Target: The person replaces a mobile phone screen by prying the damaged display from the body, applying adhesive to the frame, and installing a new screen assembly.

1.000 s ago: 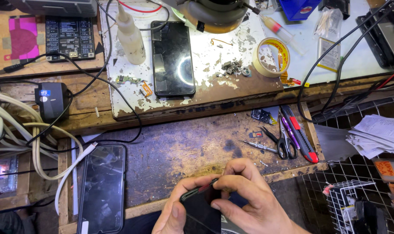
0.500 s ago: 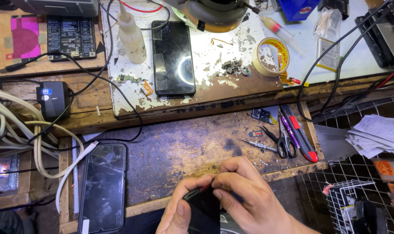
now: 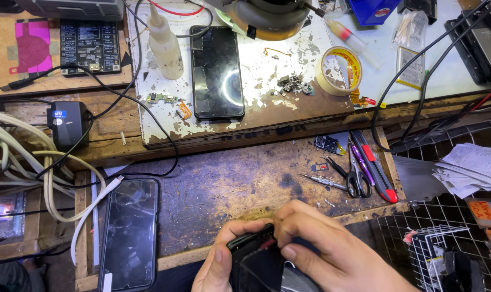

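Observation:
A dark phone body [image 3: 252,258] sits at the bottom centre of the head view, held between both hands just below the wooden bench edge. My left hand [image 3: 217,266] grips its left side, thumb lying along the edge. My right hand [image 3: 332,250] covers its top right corner, fingers curled over it and thumb pressed on its face. Much of the phone is hidden under my right hand.
A black phone [image 3: 127,232] lies at the lower left with a white cable [image 3: 91,208] across it. Another phone [image 3: 217,70], a white squeeze bottle [image 3: 164,46] and a tape roll [image 3: 340,70] sit on the white mat. Scissors [image 3: 356,178], a cutter [image 3: 376,173] and tweezers [image 3: 324,181] lie right.
My hands have shifted slightly on the phone; my right fingers have slid further over its top corner. The bench items have not moved.

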